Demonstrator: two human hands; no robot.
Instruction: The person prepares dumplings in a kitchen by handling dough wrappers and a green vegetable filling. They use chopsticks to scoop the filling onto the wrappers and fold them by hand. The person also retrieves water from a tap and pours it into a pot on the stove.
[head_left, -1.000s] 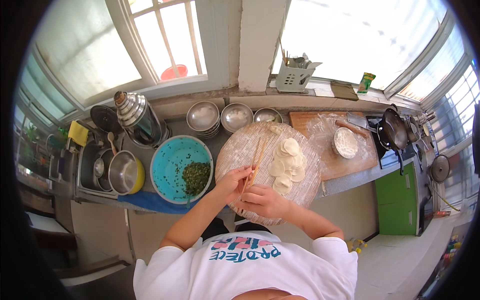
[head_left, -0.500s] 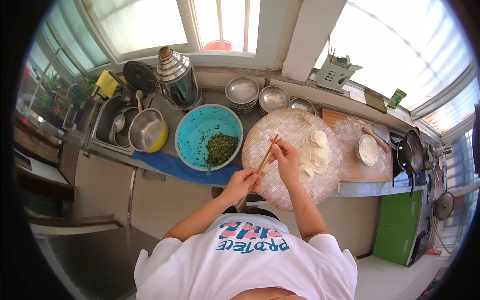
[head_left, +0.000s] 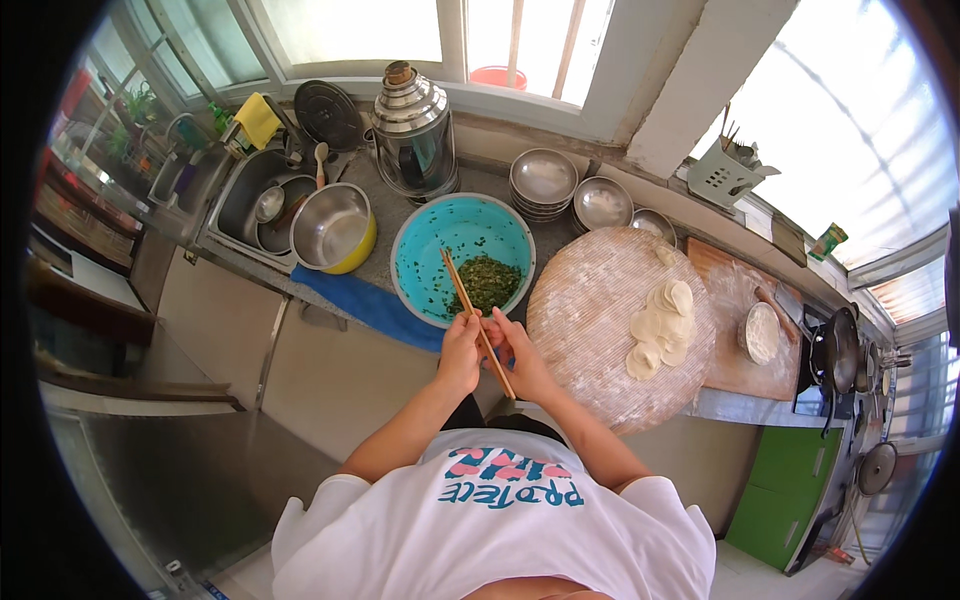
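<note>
A pair of wooden chopsticks (head_left: 470, 304) runs slantwise between my hands, its upper ends over the turquoise basin (head_left: 410, 240). My left hand (head_left: 460, 352) is closed around the sticks from the left. From the right, my right hand (head_left: 522, 362) presses its fingers against them; part of that grip is hidden. Chopped green filling (head_left: 490, 282) lies heaped in the basin, with bits stuck to its wall. To the right, overlapping pale dough wrappers (head_left: 664, 322) rest on a round, floured woven board (head_left: 585, 315).
Left of the basin stand a yellow-sided steel bowl (head_left: 330, 228) and a sink (head_left: 240, 205). A vacuum flask (head_left: 413, 140) and stacked metal bowls (head_left: 544, 178) are behind. A blue cloth (head_left: 370, 305) hangs at the counter's edge. Farther right are a floured wooden board (head_left: 730, 372), a flour bowl (head_left: 760, 332) and a wok (head_left: 838, 345).
Both hands have moved with the chopsticks from the round board to the basin's front rim. The sticks now point up and left over the filling. The whole view has shifted.
</note>
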